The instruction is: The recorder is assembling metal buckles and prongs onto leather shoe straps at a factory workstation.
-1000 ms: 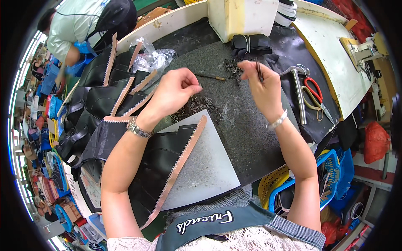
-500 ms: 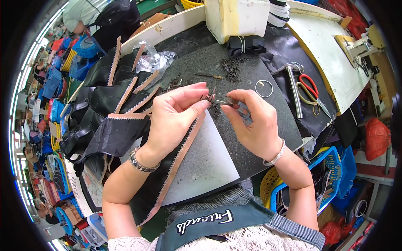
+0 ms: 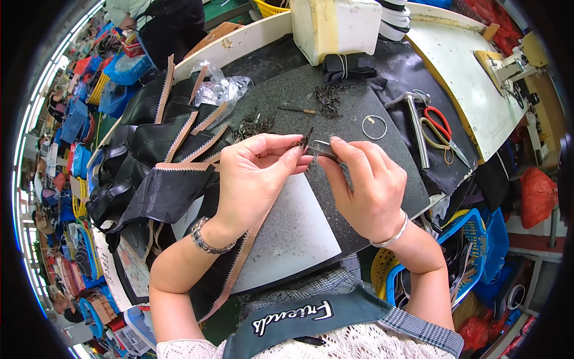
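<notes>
Toward the left edge of the tabletop [image 3: 382, 179] lies a heap of black pieces with tan zigzag trim [image 3: 161, 161], one long strip [image 3: 230, 272] running down under the left forearm toward the near edge. The left hand [image 3: 254, 176] is raised over the middle of the dark mat, thumb and fingertips pinched together on a small dark metal part [image 3: 306, 141] with a pointed end sticking up. The right hand [image 3: 368, 182] meets it from the other side, thumb and forefinger pinching a slim metal tool [image 3: 323, 149] against that same part; whether the tool grips the part or merely touches it is too small to tell.

The likeliest slip, as I judge it — the small part twisting out of the two pinches and dropping among the loose dark hooks [image 3: 254, 122] just beyond the hands, where it would be hard to pick out. The pointed end could also prick a fingertip if the tool skids.

Further right near the far edge sit a wire ring [image 3: 374, 127], a hammer [image 3: 417, 128] and red-handled scissors [image 3: 442, 128] — well apart from the hands.
</notes>
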Available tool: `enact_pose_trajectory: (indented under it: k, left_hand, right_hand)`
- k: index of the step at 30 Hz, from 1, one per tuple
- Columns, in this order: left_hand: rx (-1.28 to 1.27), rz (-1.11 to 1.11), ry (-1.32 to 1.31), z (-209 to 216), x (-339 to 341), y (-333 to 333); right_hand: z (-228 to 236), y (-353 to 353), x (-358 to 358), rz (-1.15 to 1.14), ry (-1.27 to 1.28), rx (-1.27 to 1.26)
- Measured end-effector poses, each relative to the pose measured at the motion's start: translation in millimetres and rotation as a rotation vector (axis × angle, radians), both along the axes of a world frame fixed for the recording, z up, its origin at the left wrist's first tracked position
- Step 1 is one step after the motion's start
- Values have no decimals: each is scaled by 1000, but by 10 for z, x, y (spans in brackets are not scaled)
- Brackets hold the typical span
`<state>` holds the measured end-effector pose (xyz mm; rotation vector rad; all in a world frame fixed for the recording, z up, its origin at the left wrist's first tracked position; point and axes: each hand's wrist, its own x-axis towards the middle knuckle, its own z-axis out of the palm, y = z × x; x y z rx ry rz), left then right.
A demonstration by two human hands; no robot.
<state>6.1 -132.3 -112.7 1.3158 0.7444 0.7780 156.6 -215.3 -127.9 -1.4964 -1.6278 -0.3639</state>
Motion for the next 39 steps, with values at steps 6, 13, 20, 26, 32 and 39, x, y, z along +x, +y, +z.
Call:
enact_pose_trajectory:
  k: [6, 13, 20, 26, 32, 39]
  left_hand:
    - [80, -7, -14, -50, 14, -35]
    - [-184, -97, -157, 12, -43, -22]
    - [-374, -153, -99, 29, -119, 75]
    - [-319, -200, -95, 16, -112, 21]
    - [-357, -260, -58, 57, -130, 38]
    - [-547, -87, -346, -8, 34, -200]
  right_hand:
    - [6, -7, -7, -21, -41, -66]
    - [-154, 61, 13, 85, 117, -35]
    - [2, 68, 127, 537, 1436, -402]
    - [-92, 136, 135, 372, 479, -161]
    - [-198, 137, 119, 385, 256, 97]
    - [-266, 151, -23, 223, 402, 243]
